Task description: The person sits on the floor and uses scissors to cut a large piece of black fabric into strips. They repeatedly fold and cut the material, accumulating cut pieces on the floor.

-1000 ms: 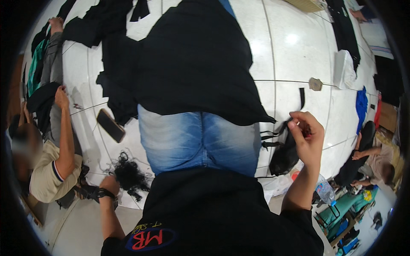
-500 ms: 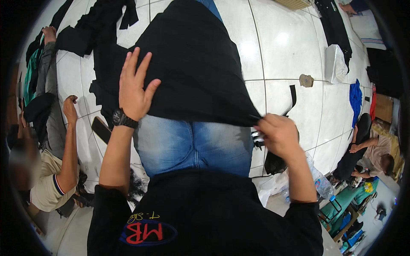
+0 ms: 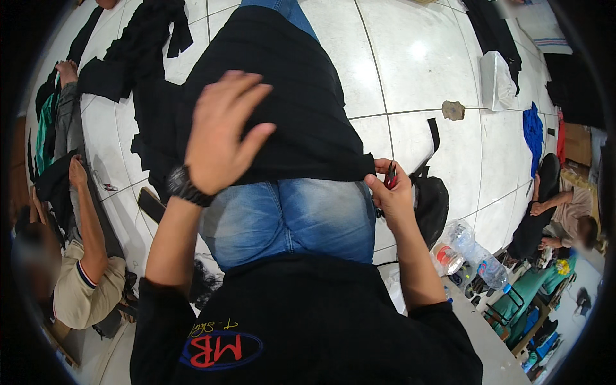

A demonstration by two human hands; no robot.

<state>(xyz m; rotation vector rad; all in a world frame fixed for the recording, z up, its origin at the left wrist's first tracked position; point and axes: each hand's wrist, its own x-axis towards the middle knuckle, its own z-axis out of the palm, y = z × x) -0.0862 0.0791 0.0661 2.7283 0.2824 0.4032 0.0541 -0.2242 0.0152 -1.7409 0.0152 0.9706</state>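
Black cloth (image 3: pixel 282 115) lies spread over my outstretched legs in blue jeans. Over its left half hovers or rests my left hand (image 3: pixel 224 131), slightly blurred, fingers apart, with a black watch on the wrist; I cannot tell if it touches. At the cloth's near right corner is my right hand (image 3: pixel 393 183), closed round small red-and-black thread snips (image 3: pixel 391 175). Its thumb and fingertips are right at the cloth's edge; whether they pinch the fabric is unclear. The snips' lower part is hidden in the hand.
More black garments (image 3: pixel 151 45) lie on the white tiled floor to the left, beside a phone (image 3: pixel 151 204). To the right are a black bag (image 3: pixel 430 202), plastic bottles (image 3: pixel 491 269), a white packet (image 3: pixel 497 80) and a blue cloth (image 3: pixel 532 138). One person sits left, another right.
My left hand has shifted right across the cloth. My right hand has moved slightly left and up and turned, so the red-and-black snips show. The cloth's near right corner has been drawn inward.
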